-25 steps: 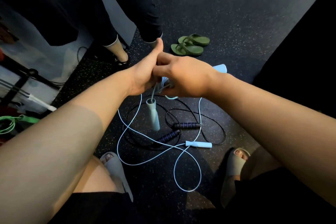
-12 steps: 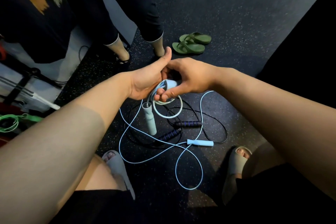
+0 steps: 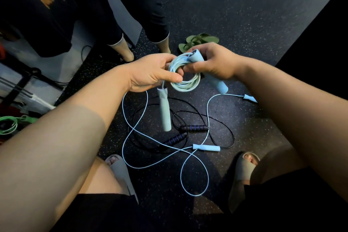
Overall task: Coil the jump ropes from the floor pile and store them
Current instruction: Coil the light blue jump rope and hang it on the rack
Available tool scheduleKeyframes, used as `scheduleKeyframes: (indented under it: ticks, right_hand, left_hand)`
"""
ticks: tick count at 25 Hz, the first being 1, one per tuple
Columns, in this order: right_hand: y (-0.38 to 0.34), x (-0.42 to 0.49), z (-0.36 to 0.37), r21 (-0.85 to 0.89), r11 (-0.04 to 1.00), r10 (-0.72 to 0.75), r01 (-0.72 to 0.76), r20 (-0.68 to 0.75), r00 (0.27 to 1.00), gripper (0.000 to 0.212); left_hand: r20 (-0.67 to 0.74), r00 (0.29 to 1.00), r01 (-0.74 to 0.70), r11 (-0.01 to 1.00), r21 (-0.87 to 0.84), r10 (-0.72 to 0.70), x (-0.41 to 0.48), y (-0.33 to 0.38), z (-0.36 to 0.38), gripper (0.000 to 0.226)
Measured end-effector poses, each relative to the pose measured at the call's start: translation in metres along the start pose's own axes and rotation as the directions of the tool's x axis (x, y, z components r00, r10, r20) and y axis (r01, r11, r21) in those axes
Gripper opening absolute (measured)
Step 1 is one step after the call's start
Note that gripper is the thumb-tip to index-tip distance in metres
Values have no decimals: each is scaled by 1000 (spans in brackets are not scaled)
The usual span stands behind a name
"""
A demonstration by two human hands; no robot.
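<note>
1. The dark speckled rubber floor (image 3: 244, 15) lies bare toward the upper right. A black edge (image 3: 323, 43) cuts it off on the right, and dark rack bars (image 3: 22, 84) crowd the left margin.
2. Just beyond the hands stand a second person's two legs (image 3: 160, 30), with two green flip-flops (image 3: 199, 40) beside them.
3. The wearer's two grey slide sandals (image 3: 118, 167) flank the near side of the floor pile, one on each side.
4. There are three jump ropes, each with two handles.
5. The pale mint plastic jump rope (image 3: 185, 79) is wound into a tight coil held above the pile, between the two hands.
6. The left hand (image 3: 150, 73) pinches the coil's left side between thumb and curled fingers. One mint handle (image 3: 165, 111) hangs straight down below it.
7. The right hand (image 3: 212, 62) curls its fingers round the second mint handle (image 3: 219, 84), with its thumb against the coil.
8. The light blue cord jump rope (image 3: 194, 193) sprawls in open loops on the floor. One of its handles lies between the wearer's feet, the other near the right forearm.
9. The black jump rope with purple-ringed foam handles (image 3: 194, 128) lies tangled under the blue cord, directly below the coil.
10. A green cord (image 3: 7, 124) lies at the far left edge, well apart from the pile.
</note>
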State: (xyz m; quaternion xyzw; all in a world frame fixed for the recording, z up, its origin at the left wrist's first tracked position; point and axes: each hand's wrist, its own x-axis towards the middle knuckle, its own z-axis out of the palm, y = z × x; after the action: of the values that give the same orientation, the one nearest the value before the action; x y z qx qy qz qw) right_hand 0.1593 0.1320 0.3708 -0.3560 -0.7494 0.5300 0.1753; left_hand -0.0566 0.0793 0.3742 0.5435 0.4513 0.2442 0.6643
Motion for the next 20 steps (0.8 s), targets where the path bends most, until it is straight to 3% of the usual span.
scheduleKeyframes:
  ticks: [2,4,8,10,12,14,17,20]
  right_hand:
    - [6,1,3,159,987,41,-32,-51,998,36]
    - [9,2,13,355,933,91,-63,-63,994,29]
    - [7,1,23,565,816,123,-127,45,991,22]
    - [6,1,19,525,841,130,-134,45,991,28]
    - [5,-1,15,459,877,120,-144,83,989,33]
    - [7,-1,13,371,914,127,-163,119,985,32]
    - [13,-1,19,187,968,154,-168,88,984,12]
    - [15,-3,36,231,961,136,-152,83,987,15]
  left_hand:
    - [-121,992,-24,999,42,29,3,-1,2,31]
    - [-260,965,-8,994,108,36,6,-5,7,25]
    - [-373,921,15,950,313,109,8,-10,12,25]
    - [-404,897,21,896,444,179,7,-8,9,27]
    - [-405,879,87,752,653,251,5,-6,2,27]
    - [-402,871,133,652,746,283,2,-4,-2,27]
    - [-445,846,148,672,725,294,2,-6,-2,29]
    - [-429,858,154,657,738,281,3,-8,3,30]
